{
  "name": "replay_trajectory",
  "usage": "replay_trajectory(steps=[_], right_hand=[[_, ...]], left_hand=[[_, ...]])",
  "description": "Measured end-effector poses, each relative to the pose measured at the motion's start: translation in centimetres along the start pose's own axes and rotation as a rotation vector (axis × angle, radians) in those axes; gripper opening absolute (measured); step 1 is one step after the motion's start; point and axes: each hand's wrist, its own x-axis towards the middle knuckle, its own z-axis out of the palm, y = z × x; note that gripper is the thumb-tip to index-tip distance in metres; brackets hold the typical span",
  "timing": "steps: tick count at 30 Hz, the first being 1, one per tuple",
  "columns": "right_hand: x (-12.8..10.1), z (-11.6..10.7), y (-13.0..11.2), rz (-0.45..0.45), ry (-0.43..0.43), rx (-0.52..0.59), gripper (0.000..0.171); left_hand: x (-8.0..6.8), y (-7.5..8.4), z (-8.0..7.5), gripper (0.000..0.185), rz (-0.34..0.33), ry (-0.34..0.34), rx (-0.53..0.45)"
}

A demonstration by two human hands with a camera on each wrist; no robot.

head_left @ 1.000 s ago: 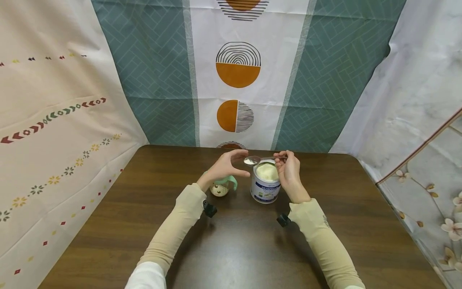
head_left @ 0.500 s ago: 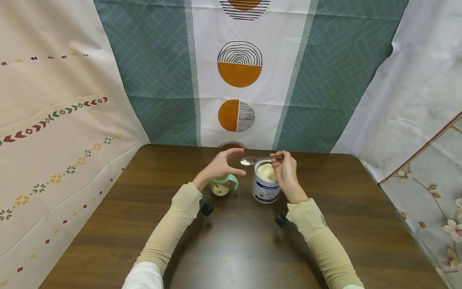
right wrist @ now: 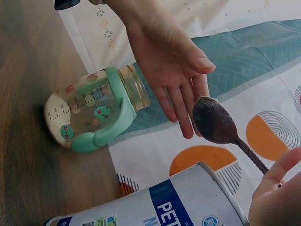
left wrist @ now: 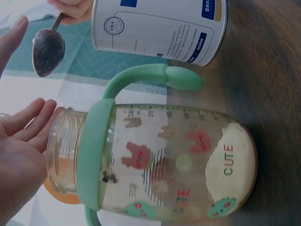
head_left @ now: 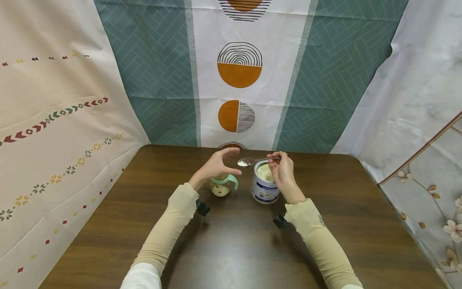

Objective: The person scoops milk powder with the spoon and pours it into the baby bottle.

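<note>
My right hand [head_left: 284, 173] pinches the handle of a metal spoon [head_left: 246, 162] with white powder in its bowl. The spoon is above and left of an open white-and-blue can [head_left: 265, 191] of pale powder. Curved but holding nothing, my left hand [head_left: 215, 165] is beside the spoon's bowl, thumb apart from the fingers. Below it stands a lidless clear baby bottle [left wrist: 160, 155] with a mint-green collar and handles [right wrist: 124, 117]. Pale powder lies in the bottle's bottom. In the right wrist view the left palm [right wrist: 164, 61] hangs above the bottle's neck, close to the spoon.
Bottle and can stand side by side on a dark wooden table [head_left: 234, 241], near its far edge. A patterned cloth [head_left: 238, 116] hangs behind the table, with further cloths at the left [head_left: 65, 120] and right [head_left: 404, 120]. Each wrist wears a small black camera.
Both hands and the spoon have shifted left, bringing the spoon's bowl from near the can toward the bottle. More of the bottle shows below my left hand.
</note>
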Motion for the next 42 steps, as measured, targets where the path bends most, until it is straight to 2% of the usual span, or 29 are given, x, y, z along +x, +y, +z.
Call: replay_trajectory(steps=[10, 20, 26, 35, 42], right_hand=[[-0.1, 0.6, 0.4, -0.004, -0.03, 0.005, 0.036], [0.0, 0.5, 0.9, 0.003, -0.034, -0.019, 0.034], [-0.1, 0.8, 0.8, 0.001, -0.047, -0.036, 0.035], [0.0, 1.1, 1.1, 0.01, -0.058, -0.005, 0.036], [-0.1, 1.2, 1.3, 0.011, -0.068, 0.004, 0.037]], left_hand=[[-0.5, -0.3, -1.0, 0.076, 0.031, 0.004, 0.009], [-0.7, -1.3, -1.5, 0.075, 0.052, 0.014, 0.013], [-0.9, -1.7, -1.8, 0.073, 0.039, 0.009, -0.006], [-1.3, -2.3, -2.0, 0.073, 0.034, 0.025, 0.019], [-1.6, -2.7, -2.0, 0.072, 0.025, 0.024, -0.007]])
